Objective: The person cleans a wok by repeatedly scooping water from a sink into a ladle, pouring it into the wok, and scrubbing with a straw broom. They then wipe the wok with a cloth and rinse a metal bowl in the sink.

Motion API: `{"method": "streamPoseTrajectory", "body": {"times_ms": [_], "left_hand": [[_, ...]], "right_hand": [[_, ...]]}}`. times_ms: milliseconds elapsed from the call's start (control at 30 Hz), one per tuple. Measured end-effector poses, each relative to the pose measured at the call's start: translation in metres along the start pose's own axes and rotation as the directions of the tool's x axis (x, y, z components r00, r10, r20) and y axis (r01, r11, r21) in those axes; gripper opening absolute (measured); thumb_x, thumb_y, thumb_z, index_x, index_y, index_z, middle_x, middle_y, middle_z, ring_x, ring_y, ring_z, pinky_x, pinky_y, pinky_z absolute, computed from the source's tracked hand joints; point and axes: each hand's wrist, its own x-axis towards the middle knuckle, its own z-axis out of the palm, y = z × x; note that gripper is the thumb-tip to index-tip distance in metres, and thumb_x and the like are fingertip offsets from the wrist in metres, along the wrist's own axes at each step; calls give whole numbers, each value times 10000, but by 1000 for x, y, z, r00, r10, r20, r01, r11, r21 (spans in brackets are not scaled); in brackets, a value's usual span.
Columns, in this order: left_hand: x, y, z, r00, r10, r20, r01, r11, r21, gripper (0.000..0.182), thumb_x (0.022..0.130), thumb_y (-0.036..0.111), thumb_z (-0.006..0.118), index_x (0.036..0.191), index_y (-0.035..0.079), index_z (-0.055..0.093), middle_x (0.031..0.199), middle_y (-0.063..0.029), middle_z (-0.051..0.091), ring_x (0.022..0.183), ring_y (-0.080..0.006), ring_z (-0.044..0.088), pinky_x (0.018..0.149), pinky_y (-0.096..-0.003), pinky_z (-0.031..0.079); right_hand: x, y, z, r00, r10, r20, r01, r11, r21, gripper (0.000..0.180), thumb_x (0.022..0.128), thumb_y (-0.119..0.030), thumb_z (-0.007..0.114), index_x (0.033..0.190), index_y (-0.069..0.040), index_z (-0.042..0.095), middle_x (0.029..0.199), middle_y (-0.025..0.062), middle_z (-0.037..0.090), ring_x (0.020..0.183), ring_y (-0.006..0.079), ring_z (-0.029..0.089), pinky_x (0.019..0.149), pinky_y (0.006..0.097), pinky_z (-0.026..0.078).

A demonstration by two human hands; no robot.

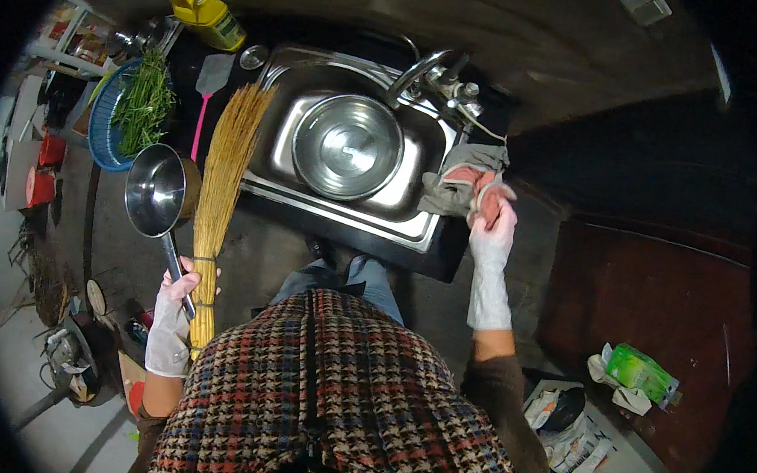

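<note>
My left hand [180, 284] grips both the handle of a steel saucepan [156, 189] and the bound shaft of a straw whisk broom [225, 164]. The broom's bristles point away from me, past the left end of the sink. My right hand [496, 226] pinches a pink and grey cloth [465, 183] at the sink's right edge. A white glove or cuff covers each wrist. Inside the stainless steel sink [417, 229] sits a round, shiny metal basin [348, 148], below the curved faucet [416, 78].
Left of the sink lie a pink-handled spatula [212, 83], a yellow jug [207, 19] and a blue basket [104, 132] of green stalks [145, 102]. At right, a green packet [641, 372] rests on a dark red surface [657, 302]. Bags [570, 433] stand below it.
</note>
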Motion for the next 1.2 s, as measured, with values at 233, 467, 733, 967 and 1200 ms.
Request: {"method": "streamPoseTrajectory", "body": {"times_ms": [233, 467, 733, 967, 1200], "left_hand": [[13, -5, 10, 1000, -9, 22, 9, 1000, 0, 220, 921, 61, 677, 1086, 103, 537, 1081, -136, 666, 1070, -324, 706, 823, -466, 642], [26, -4, 14, 997, 22, 80, -25, 999, 29, 206, 910, 77, 686, 1061, 104, 549, 1072, -143, 668, 1041, -322, 712, 792, -469, 650], [27, -6, 13, 999, -18, 40, 17, 999, 37, 207, 911, 79, 689, 1060, 107, 547, 1094, -149, 675, 1051, -322, 712, 800, -471, 650], [14, -16, -3, 1000, 14, 25, -16, 996, 87, 224, 894, 104, 713, 1055, 95, 558, 1065, -146, 684, 1031, -324, 717, 802, -471, 650], [22, -30, -23, 999, -49, -6, 49, 995, 91, 255, 810, -5, 690, 1021, 88, 580, 1008, -100, 679, 917, -256, 715, 770, -387, 618]], "right_hand": [[-74, -4, -11, 816, 280, 506, -162, 951, -264, 491, 800, -210, 755, 1230, -49, 581, 1171, 198, 646, 1051, 406, 646, 935, 473, 520], [-22, -23, -39, 777, 386, 498, -602, 688, 406, 246, 942, -240, 760, 901, -78, 580, 791, 20, 645, 738, 92, 625, 657, 278, 507], [153, -31, 6, 989, 135, -64, -108, 941, 321, 319, 902, -298, 785, 854, -53, 587, 728, 7, 555, 670, 112, 500, 647, 293, 462], [110, -14, 50, 839, 304, 451, -159, 930, -331, 934, 695, -516, 866, 1390, 0, 515, 1340, 265, 611, 1254, 418, 590, 1052, 484, 491], [3, -17, 65, 741, 532, 410, -333, 821, -463, 733, 767, -440, 837, 1314, -14, 599, 1372, 227, 606, 1246, 362, 605, 1061, 425, 491]]}}
